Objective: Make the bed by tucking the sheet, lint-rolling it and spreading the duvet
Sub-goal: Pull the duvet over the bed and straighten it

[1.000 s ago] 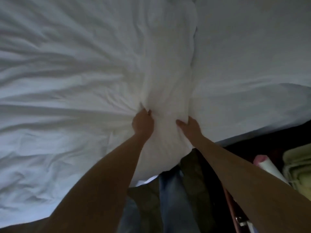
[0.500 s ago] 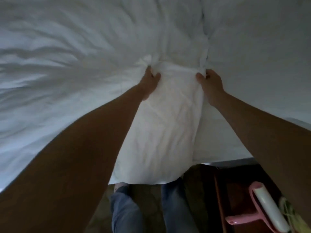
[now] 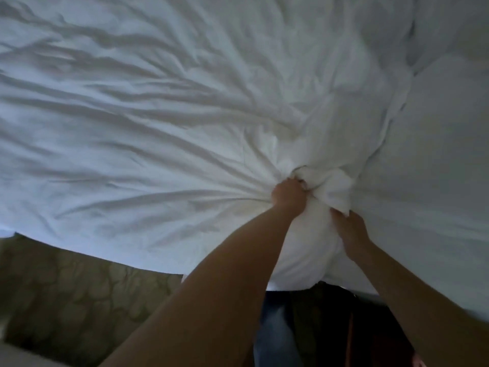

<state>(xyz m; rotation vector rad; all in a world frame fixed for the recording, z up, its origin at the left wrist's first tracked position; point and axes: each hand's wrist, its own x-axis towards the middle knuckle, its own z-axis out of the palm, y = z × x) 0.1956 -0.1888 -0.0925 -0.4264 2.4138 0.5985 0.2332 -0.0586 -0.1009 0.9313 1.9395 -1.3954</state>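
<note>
A white, wrinkled duvet [image 3: 164,144] covers the bed and fills most of the head view, its edge hanging over the near side. My left hand [image 3: 289,194] grips a bunched knot of the duvet's fabric, with creases radiating from it. My right hand [image 3: 349,226] holds the same bunch just to the right and lower, fingers curled into the cloth. To the right lies smoother white bedding [image 3: 428,168], which may be the sheet. No lint roller shows in this frame.
Patterned olive carpet [image 3: 66,300] lies at the lower left beside the bed. My legs in blue jeans [image 3: 275,329] stand at the bed's edge. A dark wooden piece of furniture [image 3: 370,335] sits at the lower right.
Both hands went forward over the bed with the duvet, then came back towards me and closer together, bunching the fabric. The pink lint roller at the lower right has left the view.
</note>
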